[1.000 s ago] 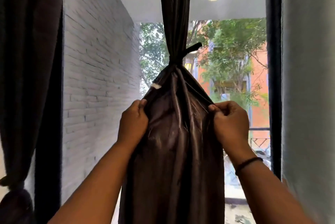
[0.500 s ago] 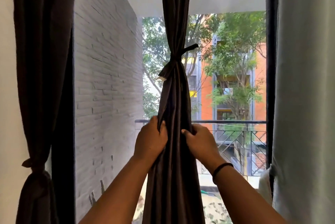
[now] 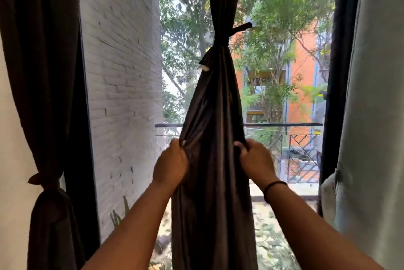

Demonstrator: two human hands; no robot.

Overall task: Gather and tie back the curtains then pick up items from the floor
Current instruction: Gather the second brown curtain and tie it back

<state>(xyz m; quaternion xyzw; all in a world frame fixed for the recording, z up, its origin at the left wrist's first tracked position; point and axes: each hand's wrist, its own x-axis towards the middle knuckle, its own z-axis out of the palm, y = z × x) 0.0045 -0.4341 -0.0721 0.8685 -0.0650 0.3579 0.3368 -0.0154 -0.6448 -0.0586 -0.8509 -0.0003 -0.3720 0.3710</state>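
Note:
A dark brown satin curtain (image 3: 215, 116) hangs in the middle of the window, gathered by a dark tie band (image 3: 220, 43) whose end sticks out to the right. Below the band the cloth fans out. My left hand (image 3: 171, 163) grips the curtain's left edge and my right hand (image 3: 255, 159) grips its right edge, both at railing height, pulling the cloth apart. A black band circles my right wrist.
A second dark curtain (image 3: 47, 94) hangs tied at the far left. A pale grey-green curtain (image 3: 371, 116) fills the right edge. Outside are a white brick wall (image 3: 122, 94), a balcony railing (image 3: 290, 147), trees and an orange building.
The view has tilted slightly. My hands, close together on the narrow curtain half a second ago, have moved apart, spreading the cloth below the tie.

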